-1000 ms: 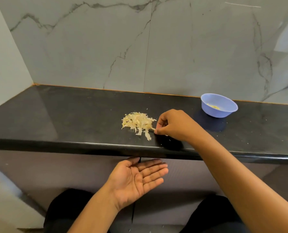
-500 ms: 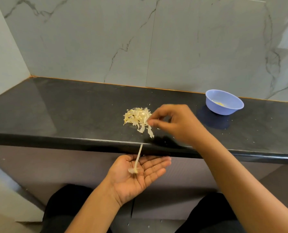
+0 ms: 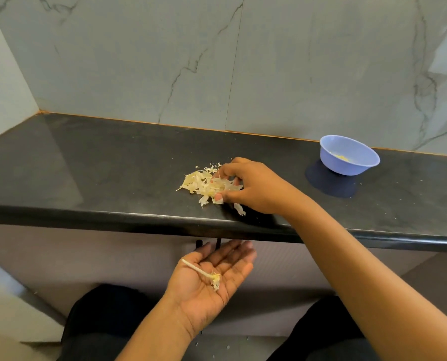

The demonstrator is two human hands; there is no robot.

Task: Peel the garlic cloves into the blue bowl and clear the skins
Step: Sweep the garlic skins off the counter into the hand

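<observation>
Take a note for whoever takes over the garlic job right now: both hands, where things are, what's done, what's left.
Right hand grips the garlic skins heaped on the counter near its front edge.
Left hand open, palm up below the edge, a stalk scrap lying on it.
Blue bowl at far right holds yellowish pieces, likely peeled cloves.
Done: peeling, it seems. Left: clear the skins off the counter.

**Black counter against grey marble**

A glossy black countertop (image 3: 87,162) runs across the middle of the frame, with pale specks scattered on its right part. Behind it rises a grey veined marble wall (image 3: 295,74), with a thin orange seam (image 3: 139,121) at the join. Below the counter edge sits a dull grey panel (image 3: 87,256), perhaps a cabinet front.
</observation>
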